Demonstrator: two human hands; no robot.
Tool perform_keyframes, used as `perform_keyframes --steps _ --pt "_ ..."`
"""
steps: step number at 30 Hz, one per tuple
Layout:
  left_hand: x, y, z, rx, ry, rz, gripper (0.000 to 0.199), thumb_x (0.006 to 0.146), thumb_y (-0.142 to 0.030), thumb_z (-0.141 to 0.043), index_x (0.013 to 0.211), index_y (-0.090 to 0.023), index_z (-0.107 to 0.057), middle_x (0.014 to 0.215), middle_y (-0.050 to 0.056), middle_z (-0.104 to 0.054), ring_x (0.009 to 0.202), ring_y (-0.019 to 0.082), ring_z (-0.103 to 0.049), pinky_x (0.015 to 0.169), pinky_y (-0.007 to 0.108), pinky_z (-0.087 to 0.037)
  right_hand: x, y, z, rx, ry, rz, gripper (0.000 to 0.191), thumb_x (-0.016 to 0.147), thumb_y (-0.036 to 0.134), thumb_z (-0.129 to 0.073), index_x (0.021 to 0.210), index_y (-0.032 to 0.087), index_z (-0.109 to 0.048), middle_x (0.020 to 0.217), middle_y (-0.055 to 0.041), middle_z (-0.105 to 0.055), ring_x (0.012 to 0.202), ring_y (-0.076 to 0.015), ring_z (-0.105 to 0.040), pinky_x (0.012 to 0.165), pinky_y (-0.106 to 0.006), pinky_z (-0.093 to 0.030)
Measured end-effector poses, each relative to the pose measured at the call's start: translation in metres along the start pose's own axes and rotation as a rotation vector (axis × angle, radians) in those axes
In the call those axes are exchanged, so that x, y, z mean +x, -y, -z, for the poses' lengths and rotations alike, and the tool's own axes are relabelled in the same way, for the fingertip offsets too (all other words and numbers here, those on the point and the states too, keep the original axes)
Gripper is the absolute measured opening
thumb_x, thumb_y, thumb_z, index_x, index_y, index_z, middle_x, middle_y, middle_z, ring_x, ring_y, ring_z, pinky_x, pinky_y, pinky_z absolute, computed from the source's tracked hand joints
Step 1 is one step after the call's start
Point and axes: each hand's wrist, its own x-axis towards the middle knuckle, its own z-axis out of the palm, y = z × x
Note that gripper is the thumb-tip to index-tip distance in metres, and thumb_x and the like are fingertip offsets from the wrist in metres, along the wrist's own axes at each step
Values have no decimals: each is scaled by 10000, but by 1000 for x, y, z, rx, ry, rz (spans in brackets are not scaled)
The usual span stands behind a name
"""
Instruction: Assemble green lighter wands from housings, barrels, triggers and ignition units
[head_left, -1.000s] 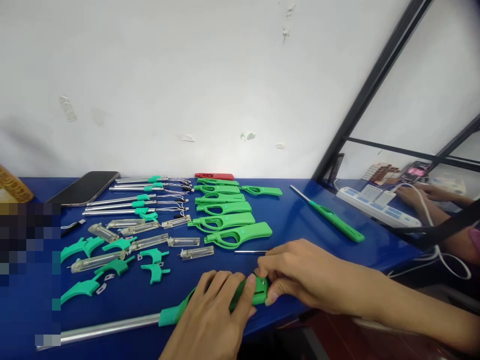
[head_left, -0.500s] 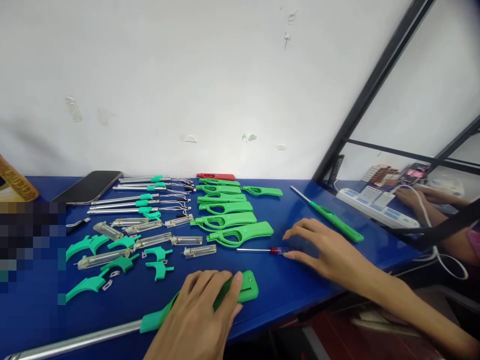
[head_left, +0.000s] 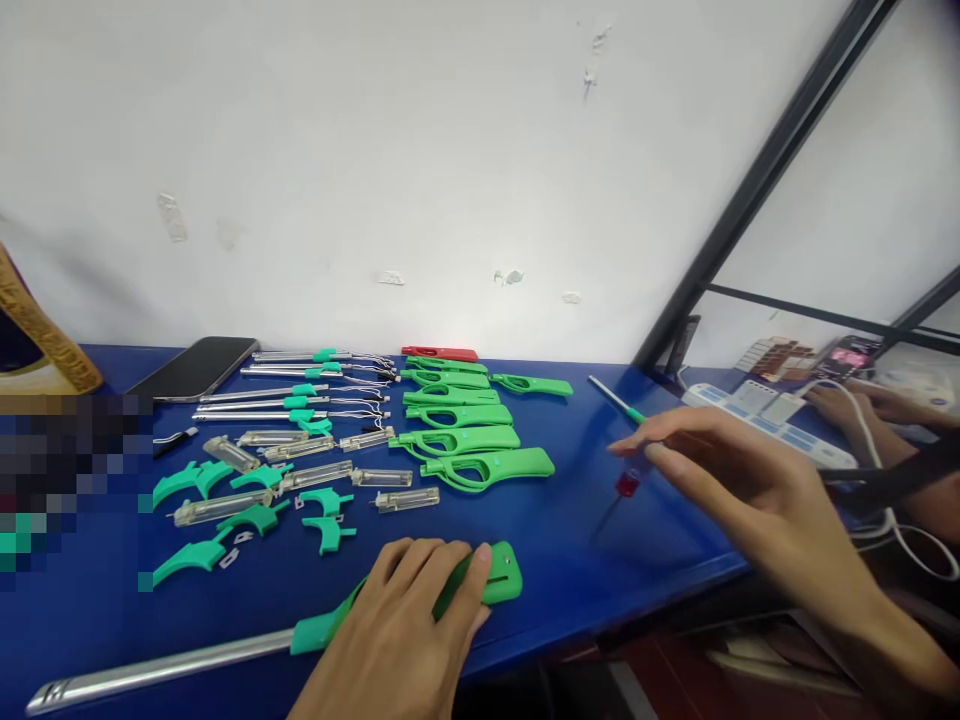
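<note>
My left hand [head_left: 416, 620] is wrapped over the green handle of a lighter [head_left: 504, 575] lying at the table's front edge, its metal tube pointing left. Above the table on the right, my right hand [head_left: 720, 470] pinches a small screwdriver [head_left: 628, 483] by its handle, with the blurred shaft slanting down to the left. Green handle shells [head_left: 517, 465] lie in a column at the middle, with a red one [head_left: 442, 353] at the back. To their left are metal tubes with wires [head_left: 262, 402], clear fuel tanks [head_left: 409, 499] and teal triggers [head_left: 326, 533].
A black phone [head_left: 196, 370] lies at the back left, near a gold-trimmed object [head_left: 56, 355]. Another green lighter [head_left: 611, 394] is partly behind my right hand. A white power strip [head_left: 772, 425] sits beyond the black frame at right.
My right hand has closed on the screwdriver and lifted it off the table, moving right. The left hand keeps its hold. The view has shifted slightly.
</note>
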Motion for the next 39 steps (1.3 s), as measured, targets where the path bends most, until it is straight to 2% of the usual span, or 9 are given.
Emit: perform_keyframes --steps 3,5,9,12,23,30,39 --pt "0 0 0 3 6 0 374 1139 -175 -370 1434 -160 -600 1207 89 -761 1060 250 -738 878 398 -623 -4 17 -27 193 -35 61 80 1073 338 -657 1110 306 -720 951 -19 -771 832 -216 -792 727 -332 -670" --pt "-1 -1 0 6 26 13 374 1134 -176 -378 1437 -159 -597 1216 94 -758 1067 260 -735 881 408 -623 -6 26 -44 294 -50 126 96 1086 268 -636 1128 303 -715 967 -13 -732 829 -193 -783 709 -311 -658" --pt "-2 -2 0 2 44 11 371 1125 -165 -403 1444 -150 -591 1223 101 -752 1081 269 -725 884 416 -620 -3 35 -62 393 -86 215 132 1088 206 -625 1141 300 -701 1019 -11 -684 848 -182 -782 711 -319 -654" --pt "-3 -2 -1 1 50 10 381 1119 -161 -416 1463 -136 -577 1239 108 -746 1102 279 -720 900 432 -617 1 38 -64 415 -95 209 131 1088 197 -621 1127 300 -694 1047 -8 -662 870 -184 -788 747 -342 -665" --pt "-3 -2 -1 -6 47 23 386 1132 -174 -384 1471 -140 -566 1240 103 -746 1116 284 -718 914 435 -605 1 27 -78 468 29 220 176 1087 145 -611 1152 288 -690 1047 4 -705 883 -161 -774 772 -331 -655" --pt "-4 -4 -1 3 48 27 385 1131 -166 -382 1463 -140 -575 1238 101 -742 1115 280 -715 925 437 -598 4 32 -76 481 -14 297 228 1075 95 -600 1179 274 -697 1041 -15 -704 886 -171 -772 722 -322 -655" --pt "-3 -4 -1 2 59 29 392 1124 -151 -383 1475 -124 -554 1242 111 -741 1119 293 -717 918 462 -610 3 29 -81 455 39 337 267 1072 71 -587 1201 272 -705 1051 -17 -712 905 -173 -756 723 -342 -668"
